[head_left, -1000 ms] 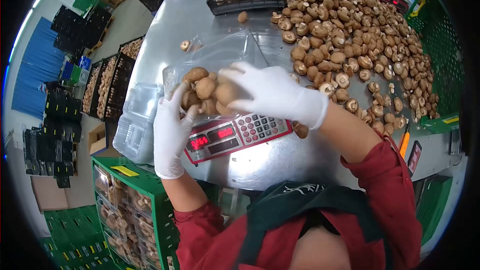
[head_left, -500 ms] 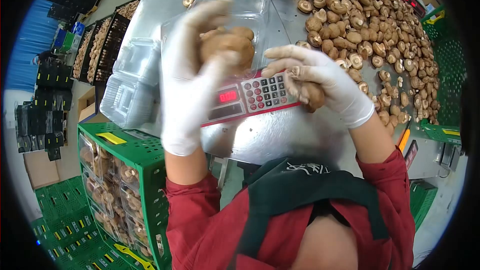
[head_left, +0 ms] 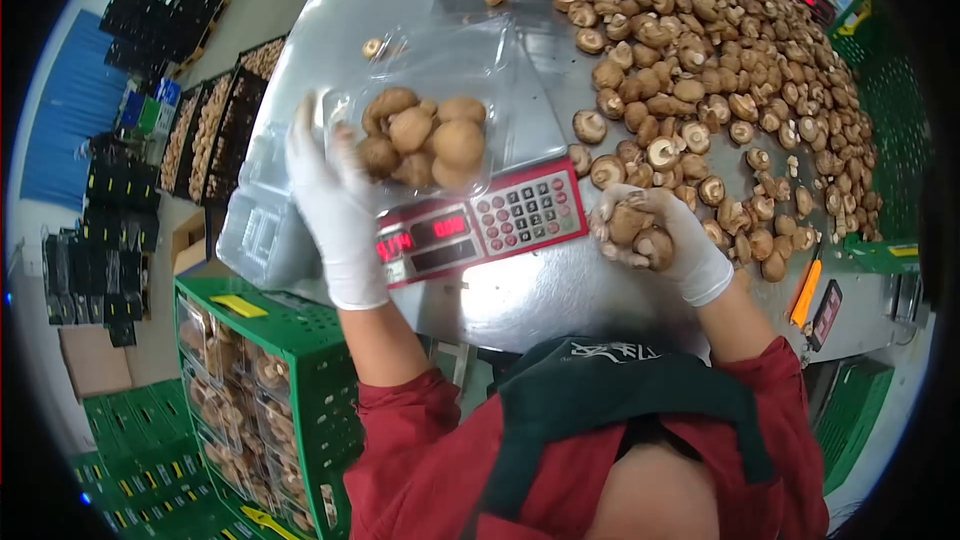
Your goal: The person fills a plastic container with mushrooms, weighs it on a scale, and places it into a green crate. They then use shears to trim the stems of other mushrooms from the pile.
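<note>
A clear plastic clamshell (head_left: 505, 70) lies with its lid raised on a red digital scale (head_left: 430, 265). Several brown shiitake mushrooms (head_left: 410, 130) are heaped in it. My gloved left hand (head_left: 335, 190) is at the clamshell's left edge, fingers stretched out and apart, nothing held in them. To the right of the scale's keypad, my gloved right hand (head_left: 675, 240) is cupped around a few shiitake mushrooms (head_left: 640, 228), caps and stems showing above the palm. Red digits glow on the scale's display.
A large pile of shiitake mushrooms (head_left: 700, 60) spreads over the steel table (head_left: 520, 305) at right. Empty clamshells (head_left: 265, 235) sit left of the scale. A green crate (head_left: 320, 340) of filled packs stands below them. An orange-handled knife (head_left: 803, 290) lies at right.
My left hand has drawn back from over the mushrooms to the clamshell's left side, uncovering them. My right hand has moved away from the clamshell, lower, with its palm turned up around mushrooms.
</note>
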`<action>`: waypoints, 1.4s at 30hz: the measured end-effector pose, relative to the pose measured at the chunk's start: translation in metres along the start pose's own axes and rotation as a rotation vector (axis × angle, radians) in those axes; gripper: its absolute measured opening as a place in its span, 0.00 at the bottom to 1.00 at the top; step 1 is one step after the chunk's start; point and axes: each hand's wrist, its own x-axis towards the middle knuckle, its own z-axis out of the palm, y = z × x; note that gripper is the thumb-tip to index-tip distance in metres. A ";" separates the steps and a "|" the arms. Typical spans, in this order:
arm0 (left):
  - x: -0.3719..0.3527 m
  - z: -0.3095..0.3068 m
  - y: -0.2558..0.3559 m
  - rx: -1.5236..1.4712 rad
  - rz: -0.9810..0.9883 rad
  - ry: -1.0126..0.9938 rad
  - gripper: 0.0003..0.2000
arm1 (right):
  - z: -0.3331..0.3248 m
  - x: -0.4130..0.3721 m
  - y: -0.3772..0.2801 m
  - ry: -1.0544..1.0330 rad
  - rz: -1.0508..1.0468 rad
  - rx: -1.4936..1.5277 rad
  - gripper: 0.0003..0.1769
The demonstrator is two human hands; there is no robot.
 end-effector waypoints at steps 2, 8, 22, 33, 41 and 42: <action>0.000 -0.002 -0.022 0.067 -0.170 -0.118 0.21 | 0.000 0.006 -0.006 -0.018 0.015 -0.097 0.17; -0.019 -0.012 0.000 -0.282 -0.428 -0.300 0.23 | 0.021 0.037 -0.040 0.133 -0.016 -0.641 0.16; 0.029 0.019 0.015 -0.469 -0.098 -0.267 0.30 | -0.021 0.061 -0.091 0.248 0.036 -0.557 0.41; -0.058 0.010 0.044 -0.127 -0.267 -0.307 0.30 | -0.028 0.115 -0.111 0.108 0.081 -0.911 0.16; -0.072 -0.010 0.049 -0.785 -0.629 -0.432 0.36 | 0.008 0.074 -0.076 0.057 -0.051 -0.629 0.16; -0.081 -0.014 0.046 -0.869 -0.637 -0.402 0.37 | 0.014 0.066 -0.062 0.053 -0.069 -0.618 0.16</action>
